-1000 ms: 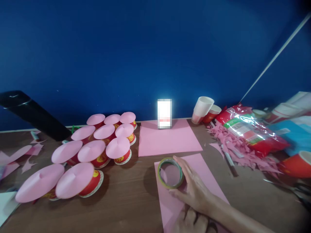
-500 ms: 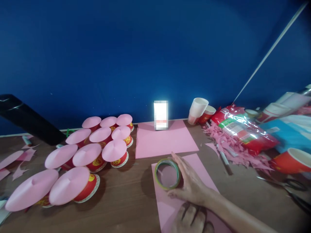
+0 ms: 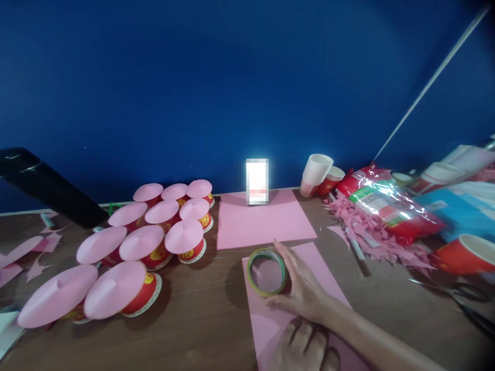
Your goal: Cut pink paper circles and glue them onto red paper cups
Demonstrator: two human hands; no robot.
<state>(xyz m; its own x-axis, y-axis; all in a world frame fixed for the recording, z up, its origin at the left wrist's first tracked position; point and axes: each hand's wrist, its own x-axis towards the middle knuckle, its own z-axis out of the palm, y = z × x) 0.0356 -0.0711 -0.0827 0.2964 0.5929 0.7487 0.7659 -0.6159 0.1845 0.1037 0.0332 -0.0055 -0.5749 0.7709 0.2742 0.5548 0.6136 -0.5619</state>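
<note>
A roll of clear tape (image 3: 267, 271) stands on a pink paper sheet (image 3: 328, 281) at the near middle of the wooden table (image 3: 201, 330). My right hand (image 3: 305, 293) curves around the roll's right side, thumb and fingers against its rim. At the bottom edge, my left hand (image 3: 305, 348) lies on the near end of the same sheet. Its fingers are stretched flat and slightly apart, and it holds nothing. It is partly cut off by the frame.
Several red paper cups with pink cone tops (image 3: 143, 247) crowd the left. A second pink sheet (image 3: 265, 224) and a lit phone (image 3: 257, 181) lie behind. Stacked cups (image 3: 317, 175), a red packet (image 3: 390, 203), pink scraps (image 3: 371, 237), a pen (image 3: 353, 247), a red cup (image 3: 464, 252) and scissors (image 3: 460, 293) sit to the right.
My left hand has come further into view on the near end of the sheet. My right hand stays on the tape roll; the view has shifted slightly.
</note>
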